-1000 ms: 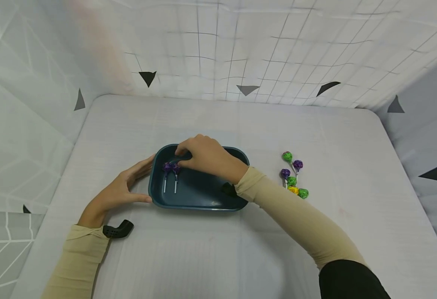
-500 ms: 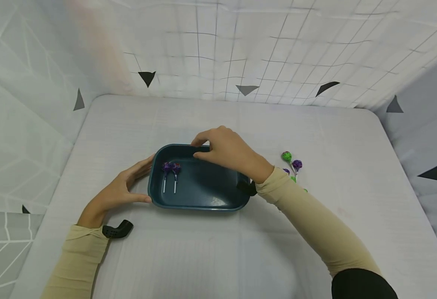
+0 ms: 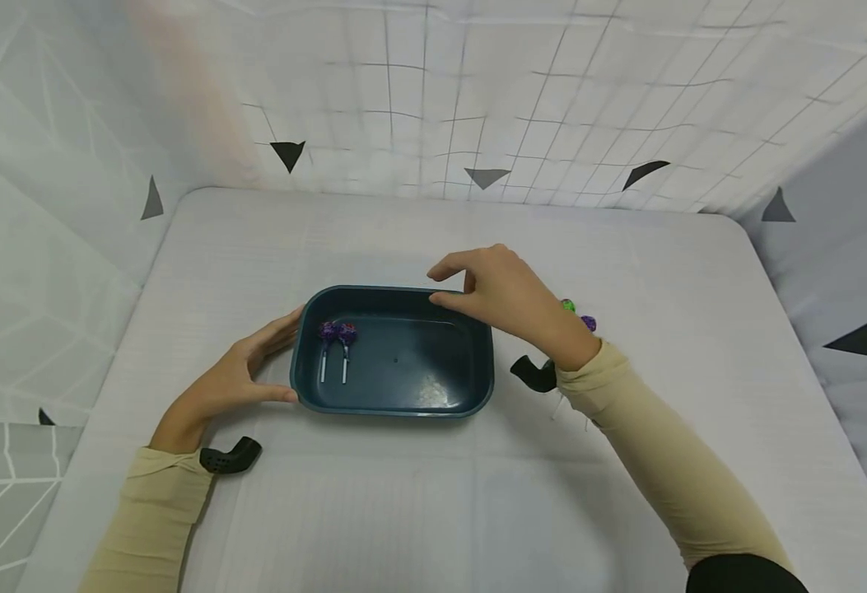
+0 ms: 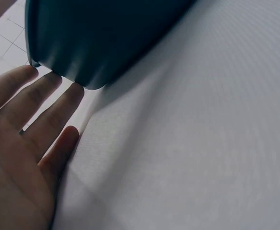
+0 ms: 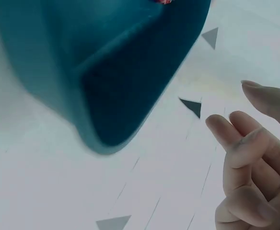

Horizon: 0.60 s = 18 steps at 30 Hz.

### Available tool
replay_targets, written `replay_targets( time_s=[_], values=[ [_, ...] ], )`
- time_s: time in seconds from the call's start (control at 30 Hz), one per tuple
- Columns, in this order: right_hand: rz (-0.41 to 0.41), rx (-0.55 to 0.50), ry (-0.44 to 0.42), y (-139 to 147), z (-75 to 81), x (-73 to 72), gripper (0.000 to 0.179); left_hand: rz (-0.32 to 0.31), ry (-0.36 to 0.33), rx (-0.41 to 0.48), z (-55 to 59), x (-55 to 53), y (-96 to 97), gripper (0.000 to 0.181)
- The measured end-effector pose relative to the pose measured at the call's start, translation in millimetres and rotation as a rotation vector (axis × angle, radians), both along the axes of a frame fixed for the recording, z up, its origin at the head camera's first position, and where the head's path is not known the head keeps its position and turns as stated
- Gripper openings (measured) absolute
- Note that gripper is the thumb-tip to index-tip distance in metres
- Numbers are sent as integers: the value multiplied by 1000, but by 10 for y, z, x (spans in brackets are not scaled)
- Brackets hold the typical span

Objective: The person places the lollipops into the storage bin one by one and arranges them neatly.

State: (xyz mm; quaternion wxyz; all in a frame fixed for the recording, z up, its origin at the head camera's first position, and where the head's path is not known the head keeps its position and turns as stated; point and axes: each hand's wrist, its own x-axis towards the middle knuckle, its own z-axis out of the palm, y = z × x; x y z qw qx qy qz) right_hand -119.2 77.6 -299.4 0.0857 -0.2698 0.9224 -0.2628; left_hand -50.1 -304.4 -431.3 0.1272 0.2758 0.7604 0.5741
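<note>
A dark teal tray point(image 3: 411, 362) stands on the table, with two purple-wrapped lollipops point(image 3: 347, 333) side by side at its left end, white sticks toward the person. My left hand point(image 3: 233, 379) steadies the tray's left end; in the left wrist view its extended fingertips point(image 4: 75, 91) touch the tray's wall point(image 4: 92, 48). Above the tray's far right corner is my right hand point(image 3: 515, 296), thumb and forefinger apart with nothing between them. The right wrist view shows that hand point(image 5: 260, 167) with loosely bent fingers, beside the tray's rim point(image 5: 109, 149).
Right of the tray, a green lollipop point(image 3: 568, 305) and a purple lollipop point(image 3: 588, 323) peek out behind my right wrist, which hides others. Black wrist devices point(image 3: 231, 455) sit on both arms. A white gridded curtain point(image 3: 477, 99) hangs behind the table.
My right hand has lifted away from the two lollipops at the tray's left end and moved right, past the far rim. The left hand has stayed at the tray.
</note>
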Motion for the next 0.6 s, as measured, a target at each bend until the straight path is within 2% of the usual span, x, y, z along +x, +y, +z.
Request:
replay_targets(
  time_s=[0.6],
  values=[
    [-110,2,-12,655,-176,113,29,2,6,-18,-26,2,-11,116]
  ],
)
